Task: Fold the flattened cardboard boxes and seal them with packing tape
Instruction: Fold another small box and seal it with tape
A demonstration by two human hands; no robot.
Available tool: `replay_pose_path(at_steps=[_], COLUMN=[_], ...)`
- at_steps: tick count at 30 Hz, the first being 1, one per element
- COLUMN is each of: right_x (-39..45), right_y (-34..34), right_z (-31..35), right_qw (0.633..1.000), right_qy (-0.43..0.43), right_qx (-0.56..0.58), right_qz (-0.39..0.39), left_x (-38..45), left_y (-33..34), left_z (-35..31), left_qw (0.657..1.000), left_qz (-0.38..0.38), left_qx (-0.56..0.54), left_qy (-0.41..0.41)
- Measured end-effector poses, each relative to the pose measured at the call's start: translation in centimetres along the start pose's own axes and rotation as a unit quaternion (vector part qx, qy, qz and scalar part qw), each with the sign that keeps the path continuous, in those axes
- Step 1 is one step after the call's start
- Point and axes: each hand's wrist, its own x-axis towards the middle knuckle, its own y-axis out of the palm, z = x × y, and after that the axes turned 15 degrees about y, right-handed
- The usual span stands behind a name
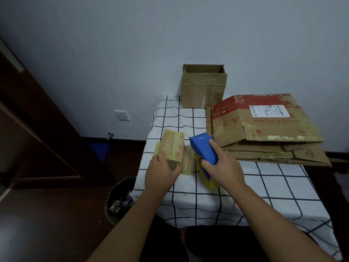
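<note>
The small cardboard box [172,149], its top flaps taped over, sits near the left edge of the counter [264,188], which is draped in a white cloth with a dark grid. The left hand [162,172] has its grip closed on the box's near end, fingers curled round the corner. The right hand [221,167] has its grip wrapped round the blue tape dispenser [204,148], just right of the box, with the yellowish tape roll [206,176] under it touching the cloth. Behind the dispenser lies a stack of flattened boxes [264,129], the top one printed red with a white label. An open-topped box [204,87] stands against the wall at the back. A waste bin [120,201] sits on the floor left of the counter.
</note>
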Motion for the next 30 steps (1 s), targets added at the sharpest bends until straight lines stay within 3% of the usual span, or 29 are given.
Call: replay_pose_path(at_steps=[6, 14, 22, 26, 30], right_x=[-0.2, -0.6, -0.8, -0.8, -0.7], right_y=[-0.1, -0.4, -0.6, -0.5, -0.3], right_z=[0.1, 0.2, 0.0, -0.3, -0.4], right_qw=[1.000, 1.000, 1.000, 1.000, 1.000], right_qy=[0.003, 0.005, 0.007, 0.011, 0.014], right_qx=[0.001, 0.004, 0.008, 0.013, 0.016], right_qz=[0.003, 0.005, 0.008, 0.006, 0.008], left_x=[0.1, 1.0, 1.7, 2.0, 2.1], left_y=[0.5, 0.8, -1.3, -6.0, -9.3], left_z=[-0.8, -1.4, -0.4, 2.1, 3.9], left_qw=[0.998, 0.997, 0.998, 0.996, 0.986], left_qz=[-0.007, -0.022, -0.027, 0.054, 0.139], left_qx=[-0.037, 0.056, 0.050, -0.012, -0.061], left_qy=[-0.040, -0.050, -0.003, 0.065, 0.076])
